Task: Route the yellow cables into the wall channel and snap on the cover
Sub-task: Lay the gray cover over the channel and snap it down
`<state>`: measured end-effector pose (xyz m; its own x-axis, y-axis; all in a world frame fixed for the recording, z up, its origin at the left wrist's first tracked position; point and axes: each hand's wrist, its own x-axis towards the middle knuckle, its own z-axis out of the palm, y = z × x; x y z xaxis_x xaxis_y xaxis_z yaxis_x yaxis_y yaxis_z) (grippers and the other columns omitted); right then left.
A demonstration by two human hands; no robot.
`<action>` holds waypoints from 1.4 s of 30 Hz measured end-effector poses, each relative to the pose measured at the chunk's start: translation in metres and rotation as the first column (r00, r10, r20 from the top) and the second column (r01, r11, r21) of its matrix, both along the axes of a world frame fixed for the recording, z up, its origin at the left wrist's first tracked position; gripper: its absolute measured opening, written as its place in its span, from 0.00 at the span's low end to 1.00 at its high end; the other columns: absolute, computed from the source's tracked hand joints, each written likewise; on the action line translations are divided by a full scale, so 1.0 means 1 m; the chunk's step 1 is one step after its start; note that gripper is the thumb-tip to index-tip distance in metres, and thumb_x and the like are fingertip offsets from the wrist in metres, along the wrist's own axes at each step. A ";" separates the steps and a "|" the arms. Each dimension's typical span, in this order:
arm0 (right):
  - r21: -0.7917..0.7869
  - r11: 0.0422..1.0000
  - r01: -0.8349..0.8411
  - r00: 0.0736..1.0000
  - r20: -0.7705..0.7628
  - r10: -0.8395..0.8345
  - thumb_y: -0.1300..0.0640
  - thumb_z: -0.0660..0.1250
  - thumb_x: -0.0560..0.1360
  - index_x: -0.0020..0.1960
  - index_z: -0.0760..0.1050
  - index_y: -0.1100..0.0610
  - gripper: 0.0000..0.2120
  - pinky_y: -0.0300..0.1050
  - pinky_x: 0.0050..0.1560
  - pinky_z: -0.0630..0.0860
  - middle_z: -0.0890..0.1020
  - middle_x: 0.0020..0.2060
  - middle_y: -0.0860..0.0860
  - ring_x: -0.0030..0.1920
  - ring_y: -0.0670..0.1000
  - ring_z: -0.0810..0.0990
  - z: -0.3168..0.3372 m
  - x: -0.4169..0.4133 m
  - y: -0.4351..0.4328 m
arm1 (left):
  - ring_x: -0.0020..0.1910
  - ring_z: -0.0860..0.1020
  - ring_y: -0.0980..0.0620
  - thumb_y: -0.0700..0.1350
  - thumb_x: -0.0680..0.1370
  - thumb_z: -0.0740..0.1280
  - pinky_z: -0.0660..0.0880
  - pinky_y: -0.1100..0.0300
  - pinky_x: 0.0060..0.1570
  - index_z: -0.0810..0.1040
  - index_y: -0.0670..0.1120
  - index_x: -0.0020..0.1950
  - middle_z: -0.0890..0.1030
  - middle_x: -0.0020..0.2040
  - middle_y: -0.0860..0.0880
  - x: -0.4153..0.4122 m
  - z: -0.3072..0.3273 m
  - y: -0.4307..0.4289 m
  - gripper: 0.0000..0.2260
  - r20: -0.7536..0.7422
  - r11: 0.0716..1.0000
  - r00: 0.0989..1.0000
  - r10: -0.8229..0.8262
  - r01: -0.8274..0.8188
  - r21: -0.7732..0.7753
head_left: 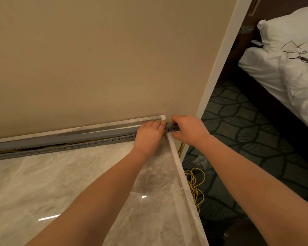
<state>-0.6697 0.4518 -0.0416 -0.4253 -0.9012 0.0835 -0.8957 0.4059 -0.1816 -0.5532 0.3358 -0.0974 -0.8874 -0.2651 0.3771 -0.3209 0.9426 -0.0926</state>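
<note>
Grey channel [60, 139] lies along the wall [96, 68] at the bench [60, 183] back edge | yellow cables [194, 185] partly inside the channel, the rest coiled on the carpet below its right end | left hand [148, 134] and right hand [188, 129] side by side, each grip clamped on that right end.

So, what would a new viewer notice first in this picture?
The left hand and right hand meet at the right end of the grey channel, by the beige wall; the right hand pinches it. Tangled yellow cables lie on the carpet beside the marble counter, and a white bed fills the upper right.
</note>
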 end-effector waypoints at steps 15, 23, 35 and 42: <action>0.208 0.978 0.010 0.974 -0.225 0.037 0.62 0.59 0.79 0.62 0.68 0.62 0.13 0.52 0.48 0.76 0.78 0.56 0.59 0.54 0.60 0.79 -0.025 0.004 -0.019 | 0.51 0.83 0.48 0.45 0.72 0.72 0.78 0.55 0.52 0.80 0.44 0.62 0.84 0.55 0.47 0.002 -0.004 0.005 0.18 -0.118 0.996 0.993 -0.002 0.013 0.089; 0.225 0.972 -0.072 0.955 -0.265 0.132 0.63 0.59 0.78 0.62 0.68 0.63 0.13 0.52 0.46 0.76 0.79 0.54 0.60 0.51 0.61 0.80 -0.025 0.000 -0.020 | 0.52 0.83 0.46 0.38 0.66 0.78 0.79 0.54 0.52 0.80 0.41 0.62 0.84 0.56 0.44 0.004 -0.009 0.002 0.24 -0.146 0.999 0.989 -0.027 0.031 0.027; 0.131 0.991 -0.023 0.946 -0.317 0.063 0.64 0.69 0.72 0.54 0.75 0.63 0.11 0.48 0.31 0.75 0.82 0.43 0.60 0.38 0.59 0.82 -0.036 0.004 -0.018 | 0.48 0.85 0.49 0.38 0.66 0.78 0.79 0.58 0.47 0.83 0.44 0.58 0.85 0.53 0.47 0.004 -0.012 -0.006 0.21 -0.164 0.995 0.982 -0.090 0.098 0.038; 0.621 0.784 -0.014 0.999 0.050 -0.021 0.55 0.75 0.68 0.56 0.78 0.57 0.18 0.45 0.43 0.73 0.80 0.46 0.54 0.45 0.55 0.78 0.020 -0.006 -0.055 | 0.45 0.85 0.48 0.40 0.63 0.81 0.80 0.58 0.42 0.83 0.45 0.58 0.86 0.52 0.47 0.006 -0.008 -0.003 0.24 -0.116 0.994 0.990 -0.083 0.091 0.066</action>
